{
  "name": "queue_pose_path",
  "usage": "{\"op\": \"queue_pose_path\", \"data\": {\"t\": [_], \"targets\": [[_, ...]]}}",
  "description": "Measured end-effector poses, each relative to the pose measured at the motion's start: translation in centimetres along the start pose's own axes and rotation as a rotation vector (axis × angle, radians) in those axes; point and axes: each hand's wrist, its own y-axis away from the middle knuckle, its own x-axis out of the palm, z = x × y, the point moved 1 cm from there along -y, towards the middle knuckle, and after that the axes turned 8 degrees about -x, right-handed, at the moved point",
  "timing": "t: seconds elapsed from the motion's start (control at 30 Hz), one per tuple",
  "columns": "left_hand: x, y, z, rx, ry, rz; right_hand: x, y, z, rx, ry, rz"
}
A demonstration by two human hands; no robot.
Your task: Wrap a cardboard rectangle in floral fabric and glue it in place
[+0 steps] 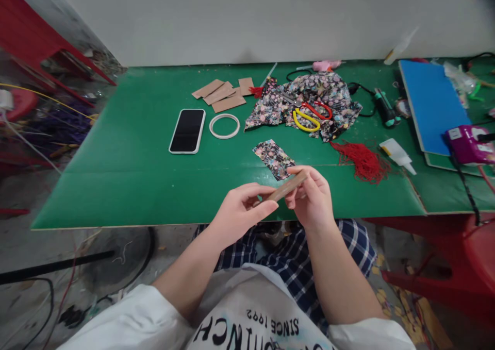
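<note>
My left hand [240, 211] and my right hand [311, 195] hold a narrow brown cardboard strip [286, 187] between them, over the near edge of the green table [127, 175]. The left fingers pinch its lower left end; the right fingers grip its upper right end. Just beyond the strip a small rectangle of dark floral fabric [275, 157] lies flat on the table.
Farther back lie a phone [187, 130], a white ring [225, 126], brown cardboard pieces [222, 94], a floral cloth pile [309, 100] with red and yellow scissors [309, 115], red tassel thread [361, 160], a glue bottle [396, 154], a blue board [433, 102], a purple device [467, 144].
</note>
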Motion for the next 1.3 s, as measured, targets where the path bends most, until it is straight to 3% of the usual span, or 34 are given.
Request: {"op": "queue_pose_path", "data": {"t": [0.23,0.57,0.87,1.0,1.1,1.23,1.3], "targets": [[-0.1,1.1,-1.8,0.153,-0.371,-0.187,0.3,0.3,0.2,0.043,0.04,0.055],[-0.2,1.3,-1.7,0.34,-0.606,-0.332,1.1,0.5,0.9,0.008,0.072,0.018],[-1.5,0.6,-0.7,0.57,-0.861,-0.339,0.0,0.3,0.7,0.016,0.045,0.023],[-2.3,-0.5,-0.7,0.604,-1.0,-0.34,-1.4,-0.2,1.2,0.069,0.189,0.034],[-3.6,-2.2,-1.1,0.569,-0.99,-0.299,-2.8,-0.8,1.8,0.086,0.292,-0.068],[-5.4,-6.0,-1.1,0.405,-0.921,-0.275,-4.7,-1.7,2.2,-0.037,0.262,-0.355],[-5.4,-7.8,-0.6,0.418,-1.013,-0.161,-5.1,-2.0,2.1,-0.054,0.226,-0.428]]}}
